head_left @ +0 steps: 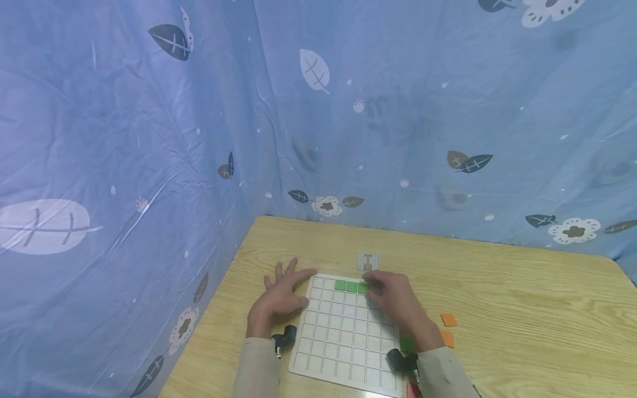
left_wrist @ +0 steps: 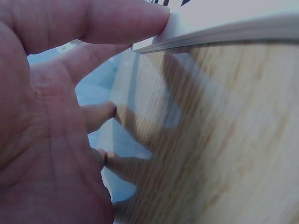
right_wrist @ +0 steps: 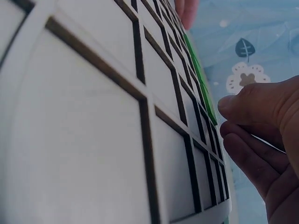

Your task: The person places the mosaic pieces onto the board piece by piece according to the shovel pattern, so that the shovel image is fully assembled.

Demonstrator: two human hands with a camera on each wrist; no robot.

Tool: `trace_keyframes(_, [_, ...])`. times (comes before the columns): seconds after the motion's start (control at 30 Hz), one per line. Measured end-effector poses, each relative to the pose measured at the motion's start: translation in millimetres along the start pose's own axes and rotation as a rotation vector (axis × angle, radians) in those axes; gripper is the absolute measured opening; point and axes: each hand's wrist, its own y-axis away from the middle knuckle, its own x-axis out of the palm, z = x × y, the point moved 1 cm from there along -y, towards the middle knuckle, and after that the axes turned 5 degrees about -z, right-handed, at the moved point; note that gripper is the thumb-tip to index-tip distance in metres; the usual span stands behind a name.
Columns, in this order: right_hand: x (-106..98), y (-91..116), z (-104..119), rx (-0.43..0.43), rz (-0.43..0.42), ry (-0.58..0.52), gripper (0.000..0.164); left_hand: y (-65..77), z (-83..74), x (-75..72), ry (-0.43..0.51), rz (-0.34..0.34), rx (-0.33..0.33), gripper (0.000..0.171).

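A white grid board [head_left: 343,338] with square recesses lies on the table. Green square tiles [head_left: 351,287] fill three neighbouring recesses of its far row. At the board's far left corner, my left hand [head_left: 280,297] has its fingers spread, with index finger and thumb against the edge. My right hand [head_left: 395,296] is over the far right part, its fingertips at the rightmost green tile, which it partly covers. In the right wrist view, the thumb [right_wrist: 233,105] is close by the end of the green row [right_wrist: 205,95]; no tile shows between thumb and fingers.
A small patterned card [head_left: 368,262] lies just beyond the board. Right of it are orange tiles [head_left: 448,319], a green piece [head_left: 407,344] beneath the right wrist, and a red piece [head_left: 413,390]. A blue patterned curtain [head_left: 388,138] borders the wooden table [head_left: 522,309].
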Motion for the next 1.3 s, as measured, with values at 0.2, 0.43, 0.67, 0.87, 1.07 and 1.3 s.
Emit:
trace_keyframes(0.2, [-10, 4, 0, 0.067, 0.013, -0.052, 0.036, 0.0, 0.6, -0.5, 0.0, -0.006, 0.009, 0.085])
trace_keyframes(0.43, [-35, 17, -3, 0.126, 0.032, -0.077, 0.038, 0.5, 0.5, -0.7, 0.004, 0.001, 0.01, 0.085])
trace_keyframes(0.67, [-68, 34, -12, 0.02, -0.006, -0.06, 0.039, 1.1, 0.0, -1.3, 0.007, -0.002, 0.009, 0.085])
trace_keyframes(0.87, [-100, 49, -25, -0.01, -0.034, -0.007, 0.045, 1.2, -2.0, -1.8, 0.005, -0.002, 0.009, 0.085])
trace_keyframes(1.07, [-125, 61, -43, 0.014, -0.039, 0.007, 0.047, 1.2, -1.5, -0.8, 0.0, 0.004, 0.0, 0.085])
trace_keyframes(1.3, [-142, 73, -65, 0.002, -0.053, -0.025, 0.046, 1.3, 0.0, -0.1, 0.005, 0.004, -0.003, 0.085])
